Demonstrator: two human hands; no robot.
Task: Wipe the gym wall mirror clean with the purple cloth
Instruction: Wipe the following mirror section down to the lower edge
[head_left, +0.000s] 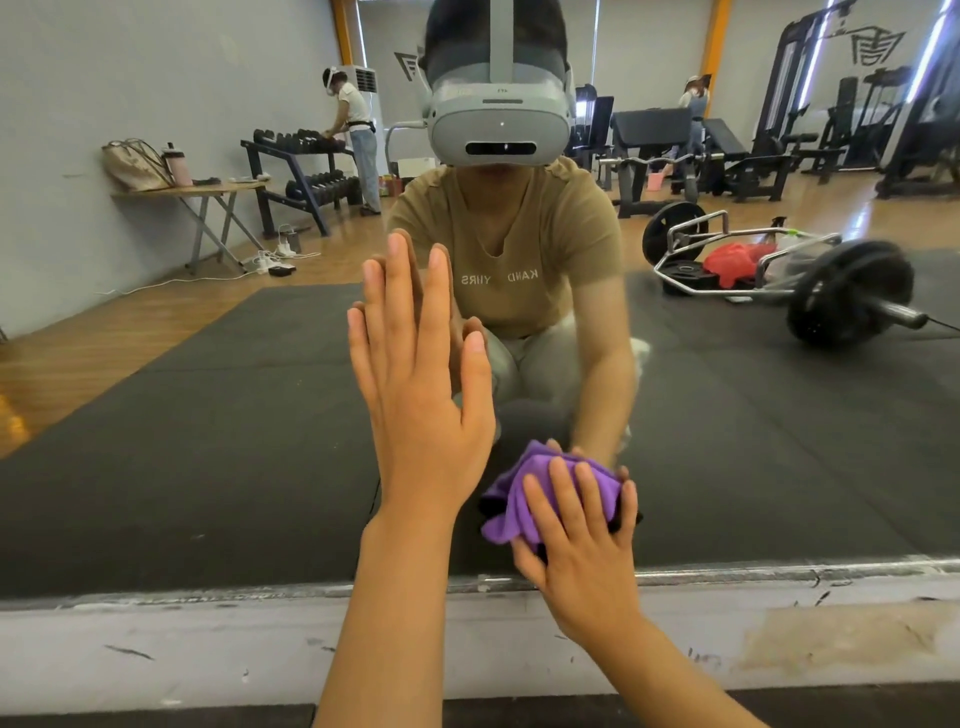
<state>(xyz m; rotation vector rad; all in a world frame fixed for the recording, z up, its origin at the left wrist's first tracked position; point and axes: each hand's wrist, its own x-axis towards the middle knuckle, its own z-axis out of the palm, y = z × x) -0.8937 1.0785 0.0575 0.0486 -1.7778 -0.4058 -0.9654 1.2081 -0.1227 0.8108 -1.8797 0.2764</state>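
Under right hand: purple cloth bunched, pressed to mirror near bottom edge. Left hand flat, fingers straight, bracing on glass just beside. Wiping underway, low strip. Next likely: sweep cloth sideways, then upward.

— Where's the purple cloth?

— Bunched in soft folds, flat against the wall mirror, low down, just above its bottom edge.

— And the glass?

— Upright, wide, reflecting dark floor mats and wooden flooring; its lower metal trim looks scuffed.
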